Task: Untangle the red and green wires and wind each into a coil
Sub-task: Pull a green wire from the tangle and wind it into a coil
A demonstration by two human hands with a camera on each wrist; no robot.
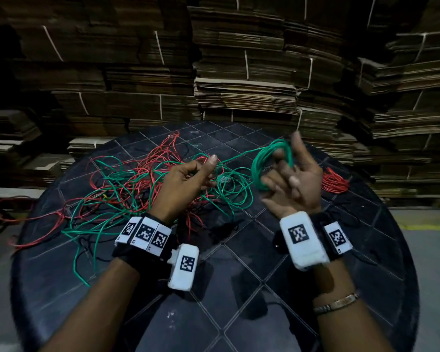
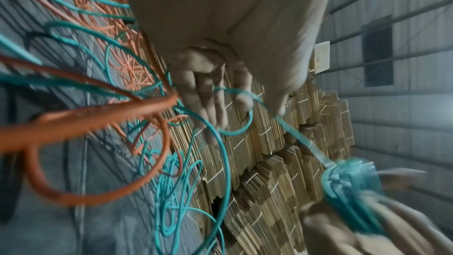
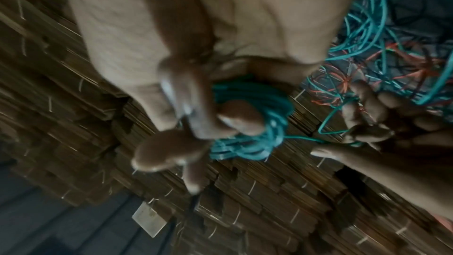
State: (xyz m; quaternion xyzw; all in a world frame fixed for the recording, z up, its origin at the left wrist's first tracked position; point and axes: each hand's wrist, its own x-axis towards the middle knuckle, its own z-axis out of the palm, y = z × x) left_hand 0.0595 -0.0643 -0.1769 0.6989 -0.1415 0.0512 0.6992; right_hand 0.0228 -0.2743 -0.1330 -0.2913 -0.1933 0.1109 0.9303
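Note:
A loose tangle of red and green wires (image 1: 142, 184) lies on the left half of the round dark table (image 1: 264, 255). My right hand (image 1: 282, 168) is raised palm-up with a wound green coil (image 1: 267, 163) looped round its fingers; the same green coil (image 3: 252, 123) shows blurred in the right wrist view. One taut green strand (image 1: 239, 154) runs from the coil to my left hand (image 1: 208, 171), whose thumb and curled fingers pinch it above the tangle. In the left wrist view the strand (image 2: 301, 139) crosses the fingers (image 2: 215, 104). A small red coil (image 1: 334, 182) lies on the table right of my right hand.
Tall stacks of flattened, tied cardboard (image 1: 239, 85) close off the space behind the table. A red wire loop (image 1: 8, 209) hangs past the table's left edge. The near half of the table holds only my forearms.

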